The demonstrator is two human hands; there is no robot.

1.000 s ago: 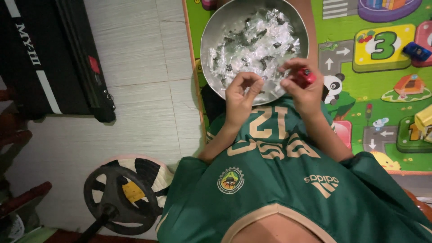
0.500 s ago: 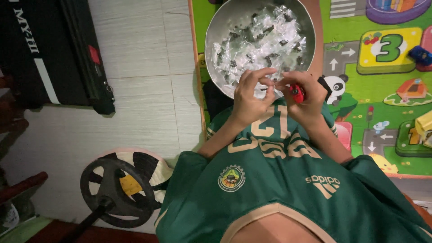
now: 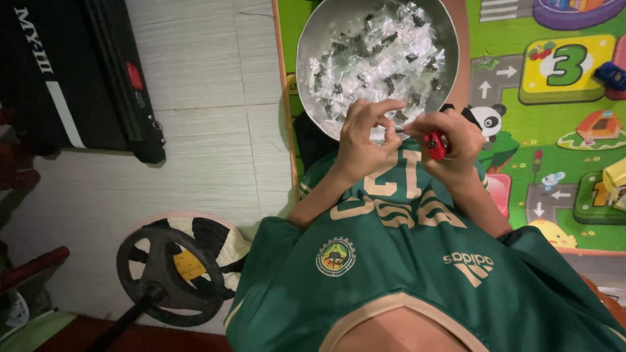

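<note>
From the head camera, both hands meet just below the near rim of a wide round metal basin (image 3: 312,78) heaped with small clear plastic packets holding dark pieces (image 3: 381,58). The left hand (image 3: 362,137) is bent at the knuckles, thumb and forefinger pinched together on what looks like one of those small packets, though it is too tiny to be sure. The right hand (image 3: 450,140) is closed around a small red tool (image 3: 435,145), gripped between thumb and fingers just beside the left fingertips. The basin lies directly ahead of both hands, its pile nearer the left. Under the wrists spreads a green jersey with tan lettering (image 3: 417,274). Right of the right hand lies a colourful foam play mat (image 3: 561,124); well left of the left hand, a black wheel-shaped stand (image 3: 171,274).
</note>
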